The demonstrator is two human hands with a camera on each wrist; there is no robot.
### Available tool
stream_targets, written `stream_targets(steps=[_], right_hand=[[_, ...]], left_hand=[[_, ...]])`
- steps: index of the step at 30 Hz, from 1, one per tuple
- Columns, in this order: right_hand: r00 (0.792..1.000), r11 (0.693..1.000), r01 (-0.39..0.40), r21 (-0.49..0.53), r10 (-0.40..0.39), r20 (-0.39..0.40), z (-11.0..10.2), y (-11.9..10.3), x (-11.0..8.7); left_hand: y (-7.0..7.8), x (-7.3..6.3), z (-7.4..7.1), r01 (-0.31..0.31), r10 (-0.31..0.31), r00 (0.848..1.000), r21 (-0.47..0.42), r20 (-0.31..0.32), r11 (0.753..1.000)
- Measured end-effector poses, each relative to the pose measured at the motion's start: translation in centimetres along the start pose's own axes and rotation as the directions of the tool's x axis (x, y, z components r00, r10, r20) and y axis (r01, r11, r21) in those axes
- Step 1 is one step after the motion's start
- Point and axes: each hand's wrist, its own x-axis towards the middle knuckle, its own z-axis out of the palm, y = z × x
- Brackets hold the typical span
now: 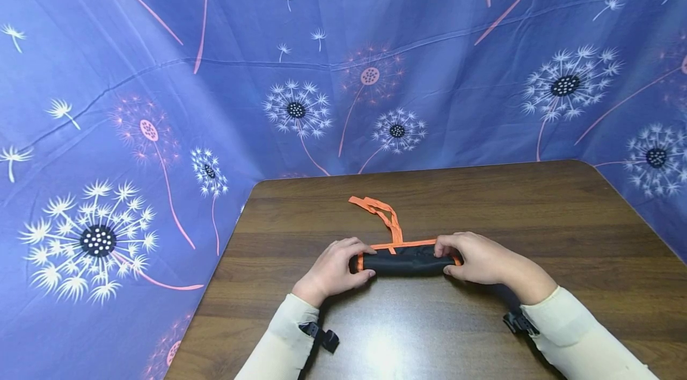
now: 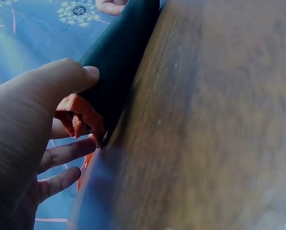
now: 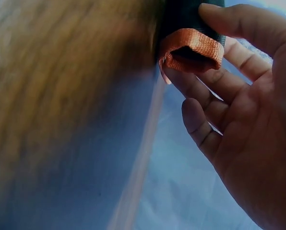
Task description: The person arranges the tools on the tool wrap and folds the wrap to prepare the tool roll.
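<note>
A black fabric roll with orange edging (image 1: 408, 263) lies across the table in front of me, rolled nearly to its far edge. My left hand (image 1: 339, 266) grips its left end, thumb on the near side and fingers over the top. At the other end my right hand (image 1: 479, 258) pinches the roll between thumb and fingers. Orange tie straps (image 1: 387, 213) trail from the far edge onto the table. In the left wrist view the orange-bound end (image 2: 78, 115) sits beside the fingers; the right wrist view shows the other orange-trimmed end (image 3: 193, 48), coiled with a hollow.
The brown wooden table (image 1: 300, 207) has rounded far corners. Behind it and on both sides hangs a blue cloth with dandelion prints (image 1: 397, 70). Black straps (image 1: 321, 335) are fastened around both sleeved wrists.
</note>
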Motion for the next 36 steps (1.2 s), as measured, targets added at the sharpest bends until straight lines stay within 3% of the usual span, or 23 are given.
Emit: stream_targets(steps=[6, 15, 24, 31, 36], right_hand=[[0.999, 1.0, -0.013, 0.024, 0.012, 0.03, -0.29, -0.21, -0.03], [0.999, 0.998, 0.045, 0.047, -0.045, 0.0, -0.24, -0.09, -0.11], [0.998, 0.987, -0.015, 0.159, 0.004, 0.07, -0.32, -0.14, -0.12], [0.999, 0.998, -0.002, 0.058, -0.001, 0.046, -0.27, 0.11, -0.1], [0.998, 0.999, -0.015, 0.045, 0.013, 0.056, -0.18, 0.23, -0.01]], left_hand=[[0.1, -0.07, -0.15, 0.02, -0.02, 1.0, -0.036, 0.008, 0.999], [0.12, -0.07, 0.05, 0.034, -0.031, 0.999, -0.071, 0.033, 0.997], [0.14, -0.03, -0.26, 0.034, -0.033, 0.999, -0.096, 0.015, 0.995], [0.18, -0.02, -0.29, 0.043, -0.038, 0.999, -0.152, 0.035, 0.988], [0.28, 0.03, -0.26, 0.052, -0.042, 0.998, -0.206, 0.049, 0.977]])
